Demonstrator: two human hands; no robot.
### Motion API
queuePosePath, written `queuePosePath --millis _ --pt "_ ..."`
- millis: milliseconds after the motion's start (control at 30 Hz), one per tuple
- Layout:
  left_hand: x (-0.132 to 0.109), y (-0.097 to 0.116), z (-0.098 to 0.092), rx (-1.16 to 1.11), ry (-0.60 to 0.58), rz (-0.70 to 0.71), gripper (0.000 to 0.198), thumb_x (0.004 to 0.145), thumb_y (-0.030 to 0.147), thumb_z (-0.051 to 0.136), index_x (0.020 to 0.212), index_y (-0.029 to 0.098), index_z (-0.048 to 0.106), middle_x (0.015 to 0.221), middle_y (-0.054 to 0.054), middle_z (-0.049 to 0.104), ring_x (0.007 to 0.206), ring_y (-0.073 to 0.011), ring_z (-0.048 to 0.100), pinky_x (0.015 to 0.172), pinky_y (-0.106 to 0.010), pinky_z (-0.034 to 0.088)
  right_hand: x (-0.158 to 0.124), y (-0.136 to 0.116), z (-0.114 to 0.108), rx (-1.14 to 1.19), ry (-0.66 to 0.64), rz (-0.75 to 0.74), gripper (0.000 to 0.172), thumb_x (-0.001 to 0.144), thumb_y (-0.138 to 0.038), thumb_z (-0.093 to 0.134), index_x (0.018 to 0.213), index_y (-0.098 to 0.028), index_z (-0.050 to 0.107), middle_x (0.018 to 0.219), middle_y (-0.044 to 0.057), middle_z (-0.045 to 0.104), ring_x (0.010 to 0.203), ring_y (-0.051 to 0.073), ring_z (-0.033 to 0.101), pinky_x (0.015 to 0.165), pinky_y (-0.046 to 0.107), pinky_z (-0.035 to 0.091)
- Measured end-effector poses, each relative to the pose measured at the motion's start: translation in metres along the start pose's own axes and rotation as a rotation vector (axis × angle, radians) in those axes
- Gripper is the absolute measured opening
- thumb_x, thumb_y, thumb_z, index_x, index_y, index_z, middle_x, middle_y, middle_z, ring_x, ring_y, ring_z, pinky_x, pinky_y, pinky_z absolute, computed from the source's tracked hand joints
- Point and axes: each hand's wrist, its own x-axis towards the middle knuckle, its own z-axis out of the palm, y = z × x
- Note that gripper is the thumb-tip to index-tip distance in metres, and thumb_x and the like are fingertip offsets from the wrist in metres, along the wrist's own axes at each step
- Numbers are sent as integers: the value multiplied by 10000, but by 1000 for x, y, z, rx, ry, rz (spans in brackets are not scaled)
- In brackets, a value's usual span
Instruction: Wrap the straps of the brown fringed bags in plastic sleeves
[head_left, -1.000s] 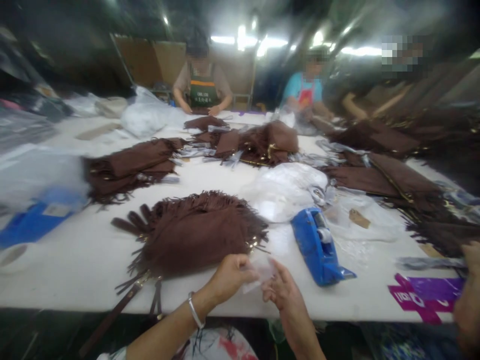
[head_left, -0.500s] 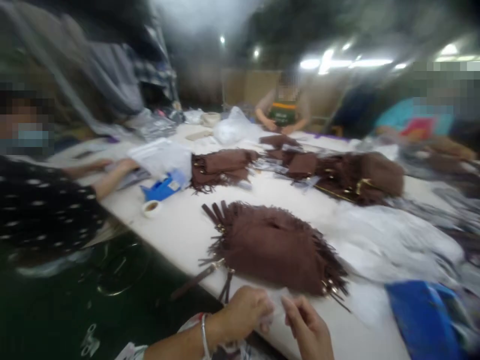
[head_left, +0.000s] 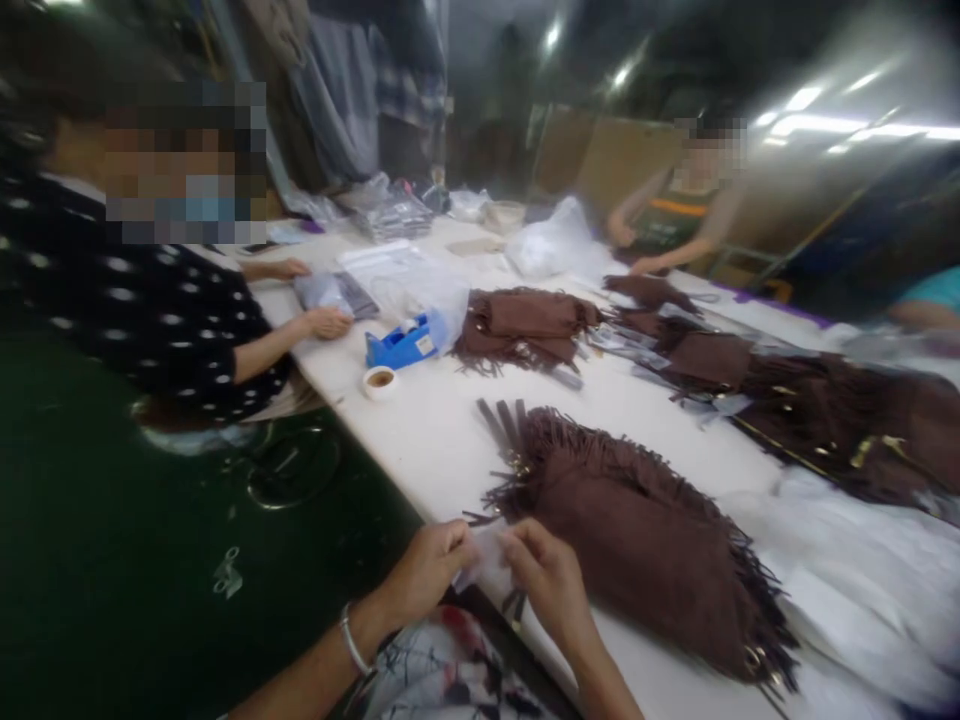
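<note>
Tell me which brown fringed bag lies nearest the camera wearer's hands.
The foreground bag, right by the right hand; the other brown bags lie farther back on the white table.

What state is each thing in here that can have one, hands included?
Left hand: closed on the translucent sheet
Right hand: pinching the sheet's other side
Translucent sheet: held between both hands
Near fringed brown bag: lying on the table; open or closed unclear
Blue tape dispenser: resting on the table, no hand on it
White roll: lying flat
White plastic: crumpled
Ceiling lights: lit
</note>
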Motion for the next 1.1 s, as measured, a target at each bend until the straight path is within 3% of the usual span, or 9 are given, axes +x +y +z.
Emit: queuePosePath --millis 100,233,333,467,533,633,700,900,1100 --pt "-14 -17 -13 -29 -123 -98 356 828 465 586 689 137 579 649 4 588 588 -121 483 559 -238 326 -12 7 25 -29 -16 80 327 863 -421 553 625 -197 553 532 -45 559 504 111 502 503 202 341" --pt "-24 -50 -5 -202 -154 -208 371 704 458 733 741 129 566 667 5 583 600 -123 492 549 -230 313 -41 23 42 -7 -30 196 302 855 -403 561 629 -203 543 540 -46 585 516 115 520 498 198 341" --pt "-25 -65 8 -230 -155 -260 400 684 479 742 683 141 528 623 1 584 556 -119 484 522 -228 295 -59 36 30 81 11 302 311 865 -464 524 681 -215 553 548 -47 587 468 119 508 468 208 355" --pt "-23 -64 15 -152 -127 -250 363 732 465 703 697 134 559 660 -32 639 582 -142 531 531 -237 318 -64 53 -3 -56 248 376 345 868 -534 471 748 -230 580 518 -45 562 429 140 502 468 237 367" --pt "-22 -60 15 -121 -121 -232 320 762 429 678 710 130 575 679 -32 646 605 -145 541 549 -238 334 -57 59 -12 -136 272 354 330 852 -534 494 803 -228 604 515 -36 578 444 160 528 483 252 371" --pt "-23 -56 13 -56 -113 -200 261 780 367 655 707 126 585 663 -8 618 595 -126 507 550 -233 323 -42 64 -5 -152 243 298 306 798 -515 579 836 -215 624 524 -22 606 493 179 563 496 260 363" --pt "-25 -56 10 -15 -106 -190 239 782 346 648 710 126 591 647 7 593 585 -117 480 543 -231 306 -33 66 5 -56 225 300 292 760 -501 628 780 -210 613 510 -29 589 484 165 542 477 251 338" --pt "-31 -72 -1 -23 -41 -230 275 733 377 693 688 133 576 647 4 582 598 -126 479 553 -232 315 -25 70 20 440 13 448 393 736 -543 652 645 -212 461 442 -87 437 337 62 310 352 205 215" --pt "-33 -72 -1 -8 -31 -244 252 744 356 685 693 136 572 658 -1 584 612 -133 485 565 -239 322 -30 60 24 761 23 485 391 746 -500 703 707 -198 459 530 -89 471 350 18 270 337 166 227"
